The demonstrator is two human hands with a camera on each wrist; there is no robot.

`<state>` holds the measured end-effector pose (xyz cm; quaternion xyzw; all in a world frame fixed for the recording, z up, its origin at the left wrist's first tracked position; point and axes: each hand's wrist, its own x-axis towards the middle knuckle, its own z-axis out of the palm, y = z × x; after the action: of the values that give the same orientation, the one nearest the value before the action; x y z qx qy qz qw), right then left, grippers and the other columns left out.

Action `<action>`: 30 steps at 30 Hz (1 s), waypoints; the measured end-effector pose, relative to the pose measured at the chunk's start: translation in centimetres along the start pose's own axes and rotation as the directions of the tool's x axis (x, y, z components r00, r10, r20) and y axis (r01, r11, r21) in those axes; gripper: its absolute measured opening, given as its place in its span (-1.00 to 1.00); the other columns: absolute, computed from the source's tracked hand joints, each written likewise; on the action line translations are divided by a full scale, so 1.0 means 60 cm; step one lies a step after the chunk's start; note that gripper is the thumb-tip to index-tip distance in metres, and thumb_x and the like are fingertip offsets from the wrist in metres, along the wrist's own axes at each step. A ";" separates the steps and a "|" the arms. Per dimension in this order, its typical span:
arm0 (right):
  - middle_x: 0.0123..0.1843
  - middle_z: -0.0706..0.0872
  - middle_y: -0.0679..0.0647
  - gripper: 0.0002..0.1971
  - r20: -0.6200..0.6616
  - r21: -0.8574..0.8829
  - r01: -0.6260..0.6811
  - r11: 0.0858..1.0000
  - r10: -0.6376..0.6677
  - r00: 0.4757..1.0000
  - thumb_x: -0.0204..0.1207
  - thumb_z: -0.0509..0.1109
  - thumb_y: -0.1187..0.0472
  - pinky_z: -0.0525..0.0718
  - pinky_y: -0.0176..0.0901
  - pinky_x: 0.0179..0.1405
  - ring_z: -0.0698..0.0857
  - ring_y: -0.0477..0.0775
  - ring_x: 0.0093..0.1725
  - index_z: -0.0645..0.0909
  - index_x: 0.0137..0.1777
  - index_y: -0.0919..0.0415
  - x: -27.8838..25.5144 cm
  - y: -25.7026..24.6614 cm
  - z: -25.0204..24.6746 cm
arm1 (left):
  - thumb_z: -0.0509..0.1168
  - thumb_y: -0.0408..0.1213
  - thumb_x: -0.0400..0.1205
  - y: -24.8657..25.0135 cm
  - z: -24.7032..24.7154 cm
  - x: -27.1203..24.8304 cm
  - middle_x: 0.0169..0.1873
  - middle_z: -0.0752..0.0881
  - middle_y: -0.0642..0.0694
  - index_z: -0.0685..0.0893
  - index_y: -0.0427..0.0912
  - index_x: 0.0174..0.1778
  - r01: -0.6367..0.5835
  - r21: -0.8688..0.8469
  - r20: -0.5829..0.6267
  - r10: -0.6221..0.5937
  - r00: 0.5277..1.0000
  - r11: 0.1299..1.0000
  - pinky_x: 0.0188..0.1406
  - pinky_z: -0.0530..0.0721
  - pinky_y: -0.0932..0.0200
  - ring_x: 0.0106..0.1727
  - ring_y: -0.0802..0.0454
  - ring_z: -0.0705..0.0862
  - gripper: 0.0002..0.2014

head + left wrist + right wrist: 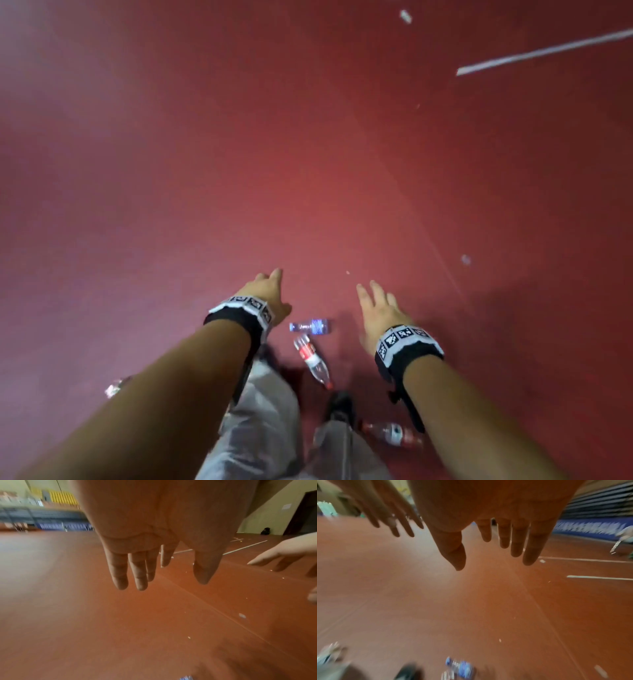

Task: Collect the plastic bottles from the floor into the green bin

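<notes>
Both arms stretched forward over the red floor, nothing in either hand. Left hand low in the middle of the head view, fingers straight and loosely spread, palm down; same story from the left wrist view, where the fingers hang relaxed above bare floor. Right hand just right of centre, fingers likewise spread and empty, confirmed by the right wrist view, thumb and fingers apart with nothing between.

Bottles lying on the floor at the bottom of the head view: a blue-label bottle on its side between the two wrists, a red-label bottle just below it and nearly touching, another red-label bottle at lower right by the right forearm, and a fourth bottle half hidden behind the left forearm at lower left. Grey trousers and a dark shoe among them. No green bin in any view (so its whereabouts cannot be told).

Judged as the very start of a pickup: reaching stage, no bottle gathered at this moment. Next move likely calls for bending lower and pulling the hands back toward the body, since both sit beyond the nearest bottles, then wrapping fingers round the blue-label one. Light, round and free to roll, so best gripped across the middle.
</notes>
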<state>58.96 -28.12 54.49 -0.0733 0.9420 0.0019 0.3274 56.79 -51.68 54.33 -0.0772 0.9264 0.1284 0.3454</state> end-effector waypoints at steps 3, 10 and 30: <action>0.75 -0.31 0.03 0.04 0.138 -0.061 0.043 0.997 -0.034 0.990 0.48 0.41 0.27 0.30 0.18 0.56 -0.03 0.22 0.71 -0.27 0.75 -0.01 0.118 -0.010 0.069 | 0.38 -0.03 0.58 -0.014 0.075 0.146 0.56 0.34 -0.26 0.06 -0.07 0.70 -0.009 -0.028 0.124 0.012 0.992 1.000 0.41 0.53 -0.13 0.47 -0.31 0.49 -0.16; 0.76 -0.31 0.12 0.19 0.321 -0.030 -0.094 0.995 0.098 0.942 0.46 0.55 0.11 0.17 0.17 0.63 -0.13 0.28 0.73 -0.40 0.72 -0.02 0.428 0.023 0.338 | 0.32 0.02 0.59 -0.093 0.364 0.427 0.40 0.54 -0.31 0.30 -0.19 0.57 0.037 0.000 0.400 -0.034 0.916 0.999 0.36 0.54 -0.10 0.39 -0.31 0.56 -0.32; 0.49 0.25 0.33 -0.16 0.513 0.059 0.051 0.997 -0.074 0.855 0.30 0.60 0.16 0.56 0.26 0.29 0.46 0.50 0.38 0.25 0.52 0.24 0.731 0.002 0.719 | 0.39 0.01 0.60 -0.223 0.627 0.570 0.40 0.56 -0.30 0.23 -0.14 0.63 0.084 0.260 0.651 -0.238 0.721 0.962 0.28 0.53 -0.11 0.36 -0.33 0.55 -0.26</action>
<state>51.53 -31.78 -6.48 -0.0935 0.8173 -0.0094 0.5685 57.58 -55.35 1.87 -0.0686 0.7350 0.0175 0.6744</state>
